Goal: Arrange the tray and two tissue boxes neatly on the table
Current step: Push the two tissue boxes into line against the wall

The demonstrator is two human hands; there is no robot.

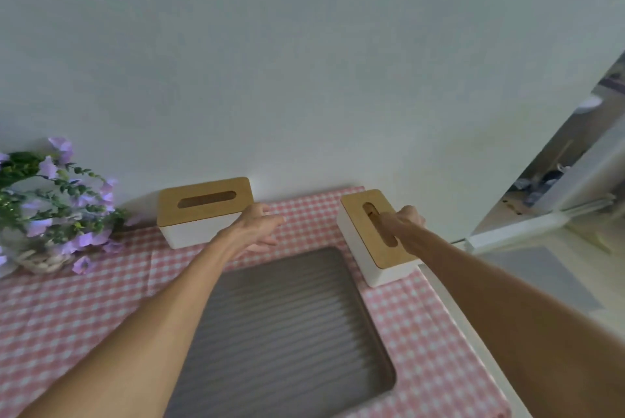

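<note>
Right hand (407, 219) rests on the right tissue box (377, 238); tray (287, 333) lies left and nearer, other tissue box (203, 211) far left by the wall (304, 62).

A plain pale wall (304, 62) fills the far side behind the surface (84, 309) with its pink checked cloth, purple flowers (50, 201) at the left, and a doorway (575, 164) opening right.

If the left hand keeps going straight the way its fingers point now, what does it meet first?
Probably nothing on the table. The left hand, open, points away and rightward through the gap between the left tissue box and right tissue box, so likely the wall first; depth is unclear.
</note>
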